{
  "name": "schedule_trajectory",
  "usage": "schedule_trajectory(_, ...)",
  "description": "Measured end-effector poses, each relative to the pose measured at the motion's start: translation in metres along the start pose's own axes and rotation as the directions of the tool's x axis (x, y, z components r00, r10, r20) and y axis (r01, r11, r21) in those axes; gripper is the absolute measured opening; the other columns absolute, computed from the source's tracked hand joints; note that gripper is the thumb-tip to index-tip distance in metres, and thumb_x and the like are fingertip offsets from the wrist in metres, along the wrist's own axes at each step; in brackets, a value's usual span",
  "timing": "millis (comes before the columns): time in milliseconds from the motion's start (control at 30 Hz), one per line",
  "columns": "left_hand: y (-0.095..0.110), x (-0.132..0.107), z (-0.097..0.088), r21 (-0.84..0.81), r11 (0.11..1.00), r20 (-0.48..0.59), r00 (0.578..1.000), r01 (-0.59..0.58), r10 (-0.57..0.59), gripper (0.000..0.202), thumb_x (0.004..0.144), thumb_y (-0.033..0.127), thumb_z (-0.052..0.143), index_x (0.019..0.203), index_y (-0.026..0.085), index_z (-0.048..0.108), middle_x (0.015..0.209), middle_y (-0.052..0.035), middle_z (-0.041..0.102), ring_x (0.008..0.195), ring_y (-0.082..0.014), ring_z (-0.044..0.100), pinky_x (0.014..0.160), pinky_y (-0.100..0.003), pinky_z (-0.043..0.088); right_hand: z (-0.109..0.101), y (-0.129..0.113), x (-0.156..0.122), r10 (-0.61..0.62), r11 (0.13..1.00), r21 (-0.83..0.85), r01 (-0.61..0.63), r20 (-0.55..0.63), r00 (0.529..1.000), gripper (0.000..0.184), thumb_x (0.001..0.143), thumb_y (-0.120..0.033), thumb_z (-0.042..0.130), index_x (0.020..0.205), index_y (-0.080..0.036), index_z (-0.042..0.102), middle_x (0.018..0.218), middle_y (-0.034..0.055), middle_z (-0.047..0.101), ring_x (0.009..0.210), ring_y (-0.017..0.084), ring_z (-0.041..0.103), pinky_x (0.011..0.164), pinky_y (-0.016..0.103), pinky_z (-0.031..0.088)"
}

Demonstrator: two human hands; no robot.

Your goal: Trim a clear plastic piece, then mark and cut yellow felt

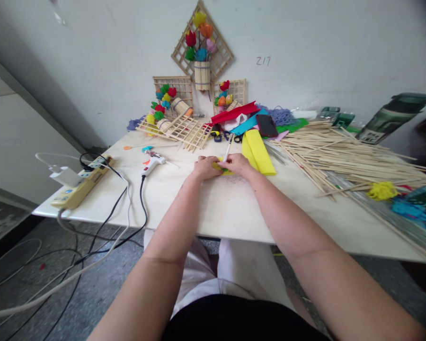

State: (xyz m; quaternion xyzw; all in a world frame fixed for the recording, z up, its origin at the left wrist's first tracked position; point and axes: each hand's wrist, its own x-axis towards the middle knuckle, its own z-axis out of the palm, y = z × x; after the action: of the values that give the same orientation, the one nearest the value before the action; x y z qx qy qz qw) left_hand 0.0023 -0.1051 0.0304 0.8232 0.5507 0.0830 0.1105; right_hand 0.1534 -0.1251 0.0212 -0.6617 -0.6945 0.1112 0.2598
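Both my hands are close together over the middle of the white table [177,203]. My right hand [238,164] is closed around a slim white pen [228,148], tilted with its upper end away from me. Flat on the tabletop, my left hand [208,167] lies at the edge of a small yellow piece [218,166], with its fingers stretched towards the pen. A bit of green shows under my right fingers, but I cannot make out what it is. Just right of my right hand is a folded yellow sheet [258,152].
A white glue gun [153,164] and a power strip [88,180] with trailing cables are on the left. Bamboo lattices [190,130] with colourful flowers stand at the back. Thin sticks [341,151], a phone [266,126] and a dark bottle [392,118] are to the right.
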Motion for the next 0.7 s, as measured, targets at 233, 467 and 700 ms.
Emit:
schedule_trajectory(233,0.0,-0.001,-0.003,-0.016,1.0,0.027,1.0,-0.004,0.005,0.054,0.064,0.049,0.059,0.116,0.035,0.054,0.123,0.0015,0.056,0.124,-0.0279,0.035,0.098,-0.038,0.034,0.0,0.001,0.0,-0.016,1.0,0.016,0.016,0.008,1.0,0.034,0.07,-0.05,0.059,0.074,-0.017,0.071,0.068,0.0025,0.067,0.064,0.015,0.058,0.054,0.022,0.036)
schedule_trajectory(467,-0.003,0.004,0.0,-0.034,0.999,0.006,1.0,-0.011,0.012,0.037,0.076,0.035,0.045,0.111,0.036,0.058,0.127,0.0057,0.054,0.124,-0.0272,0.035,0.097,-0.043,0.033,-0.004,-0.001,-0.002,-0.001,1.0,0.016,0.001,0.027,1.0,0.033,0.071,-0.048,0.06,0.078,-0.018,0.071,0.068,0.0023,0.067,0.064,0.015,0.059,0.055,0.022,0.037)
schedule_trajectory(700,-0.002,0.004,0.011,-0.001,0.999,-0.145,0.989,-0.035,0.034,0.028,0.075,0.043,0.052,0.098,0.032,0.062,0.122,0.0029,0.056,0.115,-0.0268,0.041,0.091,-0.042,0.038,-0.005,-0.001,-0.003,-0.005,1.0,0.029,0.004,0.026,1.0,0.031,0.07,-0.046,0.061,0.076,-0.018,0.071,0.068,0.0029,0.068,0.065,0.015,0.06,0.055,0.022,0.038)
